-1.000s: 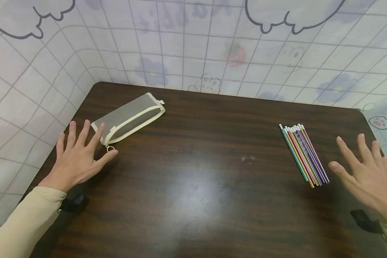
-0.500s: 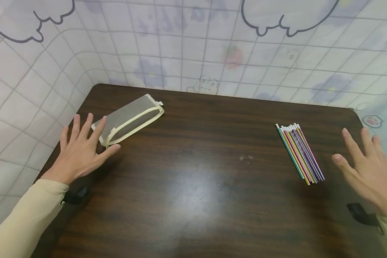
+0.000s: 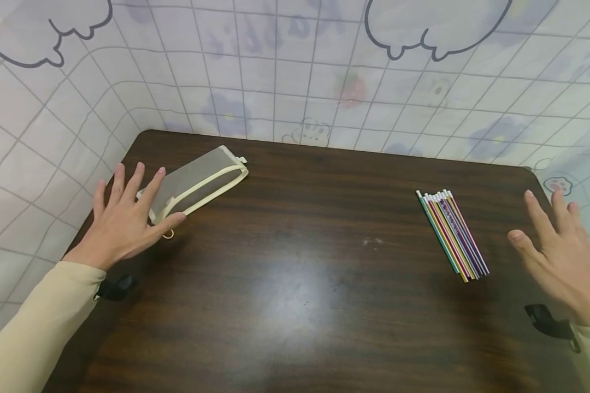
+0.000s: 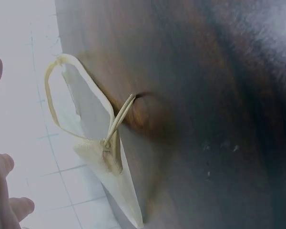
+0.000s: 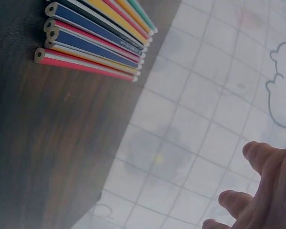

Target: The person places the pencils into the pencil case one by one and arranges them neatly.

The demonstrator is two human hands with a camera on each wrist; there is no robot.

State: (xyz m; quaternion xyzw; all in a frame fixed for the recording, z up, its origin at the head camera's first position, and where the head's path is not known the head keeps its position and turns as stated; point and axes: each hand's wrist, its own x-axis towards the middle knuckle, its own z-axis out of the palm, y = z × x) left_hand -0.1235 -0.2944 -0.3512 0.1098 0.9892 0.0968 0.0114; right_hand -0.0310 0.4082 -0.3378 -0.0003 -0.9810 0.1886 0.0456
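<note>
A translucent pencil case (image 3: 189, 173) with cream zipper edging lies at the back left of the table. Its zipper gapes open, and a ring-shaped pull (image 4: 119, 119) hangs from one end in the left wrist view. My left hand (image 3: 123, 221) is spread out over the case's near-left end, overlapping it in the head view. On the right lies a bundle of several striped pencils (image 3: 452, 234), side by side, white eraser ends toward the back. To the right of them my right hand (image 3: 558, 256) hovers with fingers spread, holding nothing. In the right wrist view the pencils (image 5: 95, 43) show unsharpened ends.
The dark wooden table (image 3: 295, 218) has rounded back corners. A white gridded curtain (image 3: 275, 71) with printed animals and flowers hangs behind it and along both sides. Small pale marks (image 3: 372, 241) show on the tabletop left of the pencils.
The view shifts slightly, so the pencils and case appear a little further left. My left hand has moved slightly up over the case; my right hand keeps its spread pose.
</note>
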